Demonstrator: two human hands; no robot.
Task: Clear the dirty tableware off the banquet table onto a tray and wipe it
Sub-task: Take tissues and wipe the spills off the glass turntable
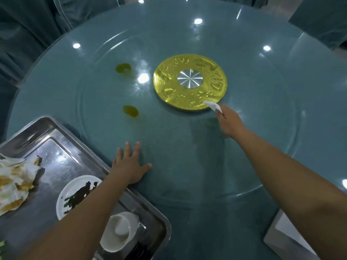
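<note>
The right hand (228, 122) pinches a small white paper tissue (213, 106): limp, light, best bunched. The left hand (129, 166) lies flat, fingers spread, on the glossy teal glass surface (262, 119).

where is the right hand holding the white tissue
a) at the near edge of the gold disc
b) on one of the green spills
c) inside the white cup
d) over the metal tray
a: the right hand pinches the white tissue against the near rim of the gold disc.

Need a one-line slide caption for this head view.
Right hand pinches a white tissue at the gold disc; left hand rests flat on the glass table beside the tray.
</note>
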